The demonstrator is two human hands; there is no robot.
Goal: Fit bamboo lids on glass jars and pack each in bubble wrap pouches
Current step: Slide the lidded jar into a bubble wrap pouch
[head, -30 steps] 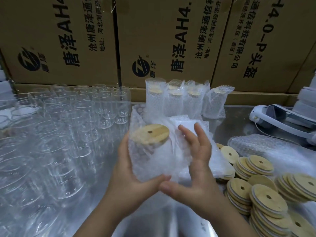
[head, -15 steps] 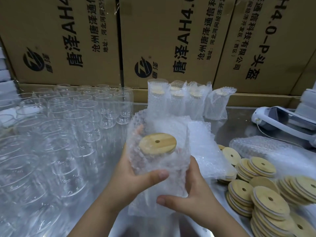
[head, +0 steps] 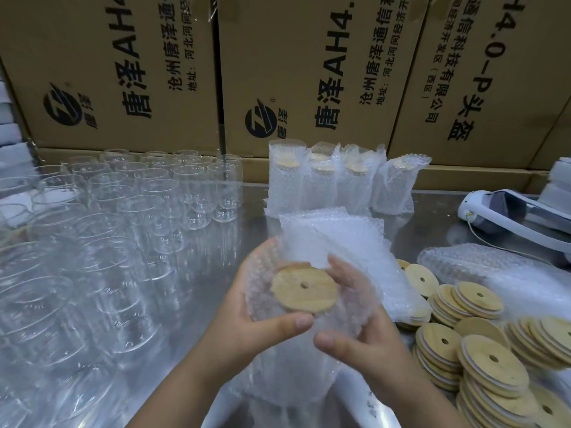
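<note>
A glass jar capped with a round bamboo lid [head: 304, 290] sits inside a bubble wrap pouch [head: 296, 366] that I hold upright over the table. My left hand [head: 247, 322] grips the pouch's left side, thumb across the front below the lid. My right hand [head: 364, 332] grips the right side, its fingers curled over the pouch mouth next to the lid. The jar's glass is mostly hidden by the wrap.
Many empty glass jars [head: 102, 242] crowd the left of the metal table [head: 432, 217]. Several wrapped jars [head: 336, 183] stand at the back. Flat pouches [head: 333, 230] lie behind my hands, stacked bamboo lids [head: 482, 359] right, a white device [head: 506, 211] far right, cardboard boxes [head: 278, 72] behind.
The lidded jar has sunk lower into the pouch and tilted toward me. My right hand moved from the pouch's lower side up to its mouth beside the lid.
</note>
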